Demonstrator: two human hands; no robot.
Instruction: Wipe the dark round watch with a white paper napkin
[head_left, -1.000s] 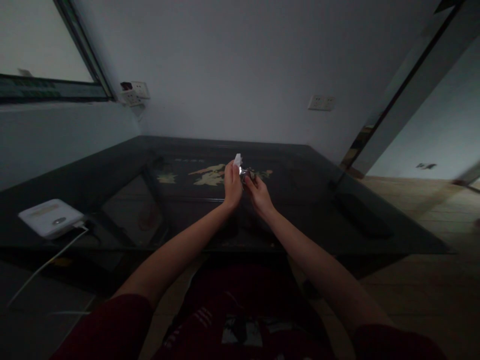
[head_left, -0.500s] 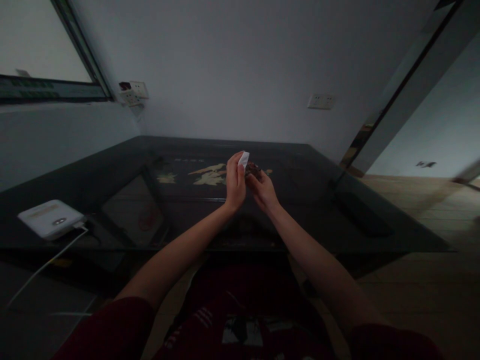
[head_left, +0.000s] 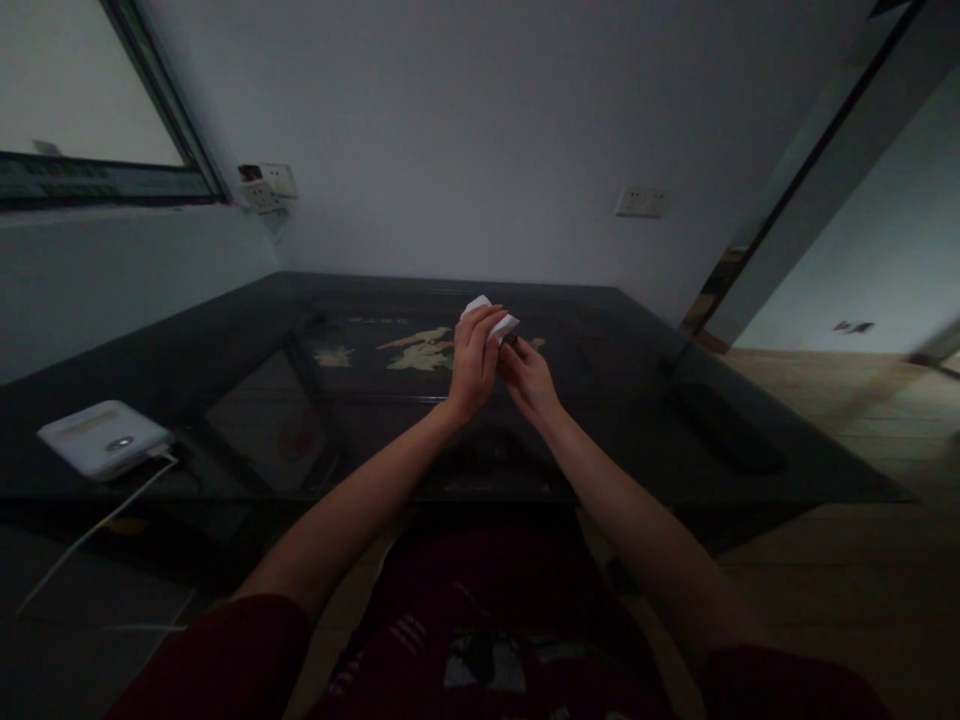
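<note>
Over the middle of the dark glass table (head_left: 600,420), my left hand (head_left: 471,375) is closed on a white tissue (head_left: 505,327). The tissue sticks out above and to the right of its fingers. Close beside it, my right hand (head_left: 532,383) grips a small dark brown object (head_left: 511,341), mostly covered by the tissue and my fingers. I cannot make out its kind. The tissue lies against this object, and both hands are nearly touching above the tabletop.
A white box-shaped device (head_left: 105,437) with a white cable (head_left: 97,535) sits at the table's left. Toward the right lies a long black object (head_left: 724,428). The wall behind carries sockets (head_left: 643,202). Under the glass shows a golden bird picture (head_left: 420,350).
My left hand has brought the tissue rightward over the dark brown object, which was more exposed before. The right hand has stayed nearly in place.
</note>
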